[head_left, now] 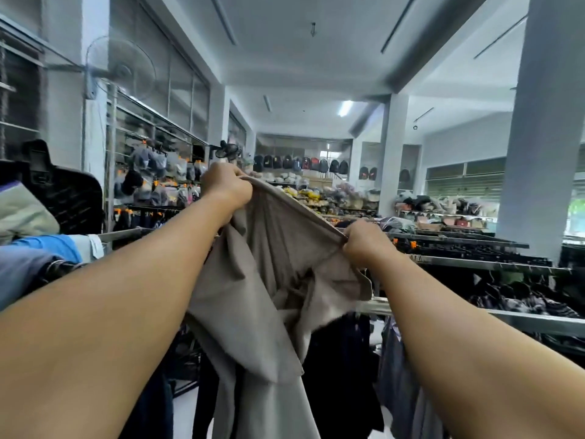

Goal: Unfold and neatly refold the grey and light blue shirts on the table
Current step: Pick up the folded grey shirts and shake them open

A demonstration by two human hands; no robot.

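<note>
A grey shirt (269, 280) hangs in the air in front of me, held up by its top edge. My left hand (226, 188) grips one end of that edge, raised high at centre. My right hand (367, 242) grips the other end, lower and to the right. The edge runs taut between the two fists, and the rest of the cloth drops in loose folds down past the bottom of the view. No table and no light blue shirt can be made out; a blue garment (47, 245) lies at the left edge.
Metal clothes rails (474, 264) with dark garments run along the right and below the shirt. A stack of clothes (22, 217) and a black chair back (63, 191) sit at the left. Shelves of bags and caps line the far wall, and a white pillar (538, 137) stands at right.
</note>
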